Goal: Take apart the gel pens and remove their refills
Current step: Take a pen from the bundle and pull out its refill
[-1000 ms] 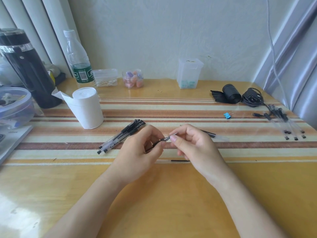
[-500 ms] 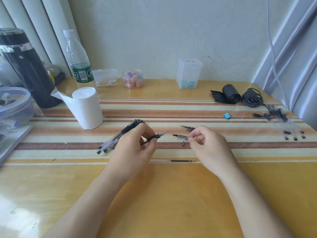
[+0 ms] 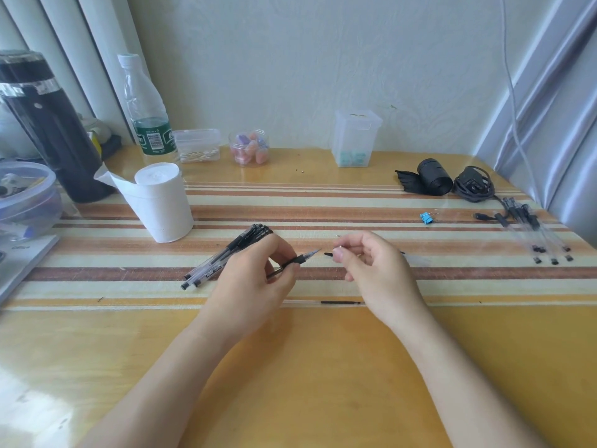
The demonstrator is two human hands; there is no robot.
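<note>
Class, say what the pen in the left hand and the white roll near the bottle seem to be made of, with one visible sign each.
Pen: probably plastic, see-through glossy front with a matte black grip. Roll: likely tissue paper, matte white, a loose sheet peeling off.

table (image 3: 290, 367) | striped mat (image 3: 323, 208) | pens (image 3: 226, 257) | tissue roll (image 3: 161, 202) | bottle (image 3: 147, 108) | binder clip (image 3: 427, 217)

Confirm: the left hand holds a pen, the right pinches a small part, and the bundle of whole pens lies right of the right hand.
Wrong: the head view shows the bundle of whole pens left of the left hand. It holds the pen; the right hand pinches the small part.
</note>
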